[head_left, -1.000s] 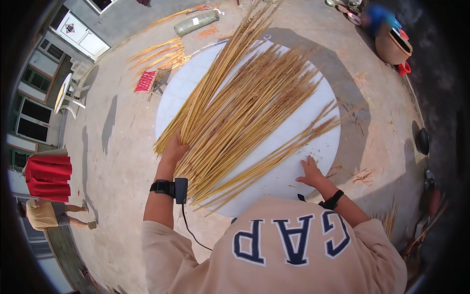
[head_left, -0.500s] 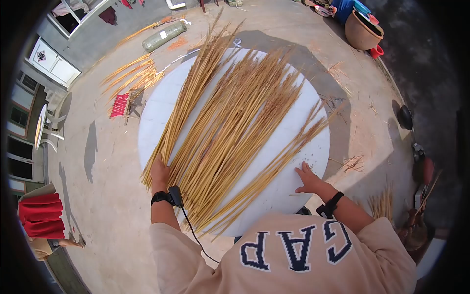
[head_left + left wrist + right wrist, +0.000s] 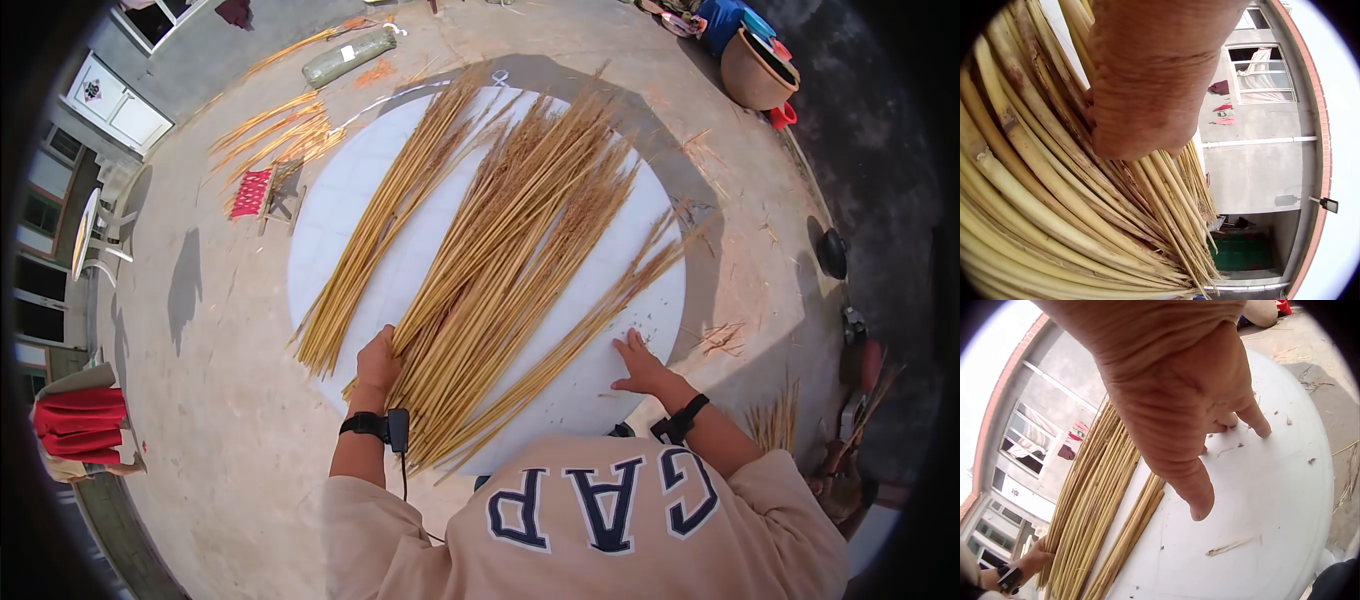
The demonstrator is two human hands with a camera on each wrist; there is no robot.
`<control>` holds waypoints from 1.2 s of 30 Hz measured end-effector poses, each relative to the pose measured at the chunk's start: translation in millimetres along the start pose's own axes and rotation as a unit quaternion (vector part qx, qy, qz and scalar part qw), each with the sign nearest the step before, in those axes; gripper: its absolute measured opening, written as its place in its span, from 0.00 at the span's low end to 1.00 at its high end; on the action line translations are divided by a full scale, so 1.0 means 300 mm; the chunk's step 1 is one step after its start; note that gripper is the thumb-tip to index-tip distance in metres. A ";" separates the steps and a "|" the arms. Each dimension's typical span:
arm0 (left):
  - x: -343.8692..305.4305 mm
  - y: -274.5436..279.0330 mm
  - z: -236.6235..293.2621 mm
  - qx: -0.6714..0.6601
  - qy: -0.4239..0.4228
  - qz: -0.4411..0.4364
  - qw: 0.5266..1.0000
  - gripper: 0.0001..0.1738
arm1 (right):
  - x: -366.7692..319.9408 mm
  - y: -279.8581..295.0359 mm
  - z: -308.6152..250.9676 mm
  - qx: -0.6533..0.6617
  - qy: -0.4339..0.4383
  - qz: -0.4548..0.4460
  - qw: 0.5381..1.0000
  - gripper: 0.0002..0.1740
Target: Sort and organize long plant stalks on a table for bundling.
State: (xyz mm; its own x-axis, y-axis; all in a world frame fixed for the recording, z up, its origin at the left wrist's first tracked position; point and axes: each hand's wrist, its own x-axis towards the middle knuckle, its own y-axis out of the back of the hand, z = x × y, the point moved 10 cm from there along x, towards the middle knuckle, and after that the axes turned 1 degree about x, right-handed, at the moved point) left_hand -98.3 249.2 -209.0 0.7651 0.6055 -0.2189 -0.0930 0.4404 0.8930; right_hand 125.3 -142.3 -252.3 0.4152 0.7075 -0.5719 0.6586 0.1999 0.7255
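Dry stalks with brown feathery heads lie on a round white table (image 3: 560,395). The left hand (image 3: 377,368) grips some stalks at the left edge of the large middle bundle (image 3: 490,290); in the left wrist view the curled hand (image 3: 1147,94) hides its fingertips, with stalks (image 3: 1054,175) passing beneath. A separate bundle (image 3: 365,240) lies further left, apart from the middle one. The right hand (image 3: 643,368) rests on the tabletop with spread fingers, right of a thin group of stalks (image 3: 575,340); the right wrist view shows that hand (image 3: 1179,406) holding nothing.
A red-webbed folding stool (image 3: 251,193) stands on the ground left of the table, near loose orange stalks (image 3: 275,135). A green roll (image 3: 350,57) lies beyond. A clay pot (image 3: 757,75) stands at the back right. A cable hangs from the left wrist device (image 3: 398,430).
The left hand has let go of the leftmost bundle, which now lies on the table, and has moved right to grip stalks of the middle bundle. The right hand stays on the tabletop.
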 end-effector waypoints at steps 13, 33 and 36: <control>-0.136 -0.102 0.161 0.011 -0.060 -0.089 0.994 0.16 | -0.003 0.004 -0.011 -0.001 -0.014 -0.003 1.000 0.53; -0.094 0.136 -0.157 -0.190 0.017 0.130 0.973 0.17 | -0.005 0.000 -0.025 -0.021 -0.026 -0.013 0.999 0.53; 0.031 0.123 -0.098 -0.080 0.054 0.100 0.990 0.18 | -0.010 -0.005 -0.025 -0.034 -0.029 -0.014 0.999 0.53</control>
State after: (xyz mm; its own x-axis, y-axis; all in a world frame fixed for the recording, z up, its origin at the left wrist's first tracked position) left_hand -113.3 290.4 -189.7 0.6492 0.7549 -0.0934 -0.3411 0.3986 0.8513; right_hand 118.3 -139.6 -248.9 0.4343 0.6609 -0.6121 0.6267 0.2664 0.7323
